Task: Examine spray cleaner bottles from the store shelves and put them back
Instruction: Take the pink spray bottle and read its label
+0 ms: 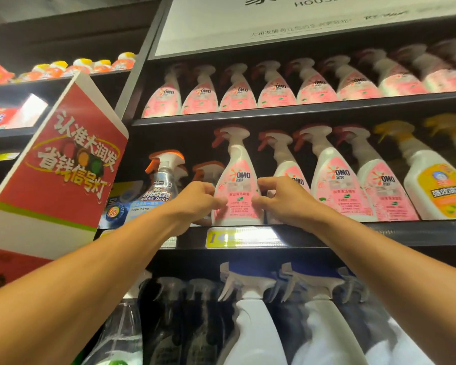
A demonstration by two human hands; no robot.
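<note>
Fingers of our left hand (195, 198) and right hand (279, 198) curl round one pink bottle (238, 180) — gripping both its sides — upright on the shelf (353, 233).

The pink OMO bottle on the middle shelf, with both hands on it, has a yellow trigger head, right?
Not quite. The pink OMO bottle does stand on the middle shelf, with the left hand and right hand on its sides, but the head view shows a red trigger head; the yellow one belongs to the yellow-labelled bottle further right.
</note>
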